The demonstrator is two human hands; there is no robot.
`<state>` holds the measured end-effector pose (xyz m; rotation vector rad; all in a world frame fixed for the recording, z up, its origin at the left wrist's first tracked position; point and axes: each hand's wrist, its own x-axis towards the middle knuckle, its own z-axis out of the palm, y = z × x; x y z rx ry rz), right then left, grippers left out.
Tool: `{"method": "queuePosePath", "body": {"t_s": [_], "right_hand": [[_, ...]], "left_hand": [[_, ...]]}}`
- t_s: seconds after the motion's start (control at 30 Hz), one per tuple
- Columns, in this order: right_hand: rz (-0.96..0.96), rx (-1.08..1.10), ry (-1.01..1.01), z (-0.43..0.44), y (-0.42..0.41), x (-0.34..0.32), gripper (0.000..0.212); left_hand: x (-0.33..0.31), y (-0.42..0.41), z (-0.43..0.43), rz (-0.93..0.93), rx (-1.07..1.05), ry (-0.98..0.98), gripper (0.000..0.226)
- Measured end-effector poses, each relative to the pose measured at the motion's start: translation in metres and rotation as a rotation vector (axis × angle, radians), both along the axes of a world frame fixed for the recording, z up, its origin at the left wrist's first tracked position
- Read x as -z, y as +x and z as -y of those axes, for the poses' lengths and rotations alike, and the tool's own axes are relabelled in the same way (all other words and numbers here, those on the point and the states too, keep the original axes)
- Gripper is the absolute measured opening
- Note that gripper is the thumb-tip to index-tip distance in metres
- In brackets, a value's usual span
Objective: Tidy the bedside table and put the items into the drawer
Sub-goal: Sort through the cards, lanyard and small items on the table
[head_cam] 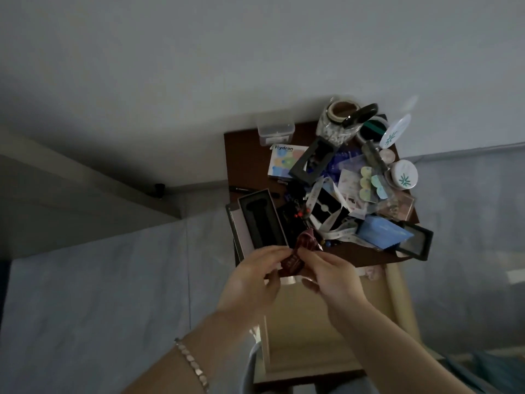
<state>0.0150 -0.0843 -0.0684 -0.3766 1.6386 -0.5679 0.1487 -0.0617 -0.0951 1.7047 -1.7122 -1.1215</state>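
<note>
Both hands meet above the near edge of the bedside table (244, 155), over the open drawer (400, 297), whose pale inside shows bare between the forearms. The left hand (250, 277) and right hand (332, 277) pinch a dark red packet (308, 243) between fingertips and thumbs. The packet is crumpled, its long axis running near to far with the far end leaning a little right. The brown tabletop is crowded nearly to every edge; a bare strip shows along its far left side. A long open box (261, 220) juts past the near left edge, and a black frame (414, 243) overhangs the near right corner beside a blue box (380, 231). A glass jar (338, 123) stands at the far edge. The room is dim, with a pale wall behind and blue-grey surfaces on both sides.
</note>
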Motion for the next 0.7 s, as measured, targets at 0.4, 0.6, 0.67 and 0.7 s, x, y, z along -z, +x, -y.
{"method": "queuePosePath", "body": {"t_s": [0.4, 0.6, 0.67, 0.7], "right_hand": [[-0.376, -0.469, -0.297, 0.037, 0.008, 0.064, 0.007], [-0.415, -0.546, -0.411, 0.04, 0.019, 0.07, 0.013], [-0.459, -0.569, -0.464, 0.038, 0.019, 0.068, 0.015], [-0.476, -0.582, -0.486, 0.036, 0.018, 0.068, 0.016]], "left_hand": [[0.077, 0.009, 0.067, 0.156, -0.598, 0.541, 0.03], [0.066, 0.004, 0.063, 0.147, -0.653, 0.491, 0.035], [0.059, 0.003, 0.057, 0.155, -0.652, 0.449, 0.033], [0.056, 0.002, 0.055, 0.16, -0.645, 0.436, 0.029]]}}
